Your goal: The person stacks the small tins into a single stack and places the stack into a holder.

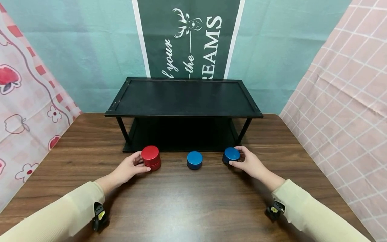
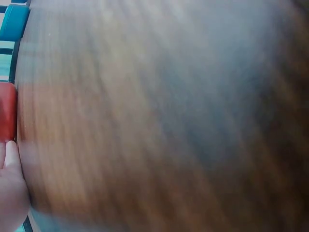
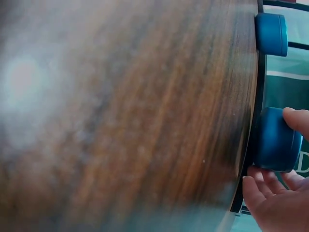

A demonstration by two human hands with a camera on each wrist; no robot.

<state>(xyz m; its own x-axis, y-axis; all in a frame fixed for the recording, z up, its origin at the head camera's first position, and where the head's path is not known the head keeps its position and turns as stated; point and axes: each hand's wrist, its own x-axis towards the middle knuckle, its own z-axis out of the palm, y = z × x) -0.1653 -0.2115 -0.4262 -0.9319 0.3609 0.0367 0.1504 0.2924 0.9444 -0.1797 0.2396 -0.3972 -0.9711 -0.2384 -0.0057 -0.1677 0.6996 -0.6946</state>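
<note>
At the left front of the black shelf, my left hand [image 1: 130,168] holds a red round tin [image 1: 150,155] from its left side, thumb in front. A second red rim shows just below; whether it is the same tin or another under it, I cannot tell. In the left wrist view only part of the red tin [image 2: 7,112] and the hand [image 2: 12,193] show. My right hand [image 1: 251,164] grips a blue round tin [image 1: 231,154] between thumb and fingers, seen also in the right wrist view [image 3: 276,140]. Between the hands, another blue tin [image 1: 194,159] stands on the table untouched.
A two-tier black shelf [image 1: 184,97] stands behind the tins at the back of the brown wooden table [image 1: 193,201]. Cloths hang behind it and on both sides, one with a pink grid [image 1: 347,101] at the right.
</note>
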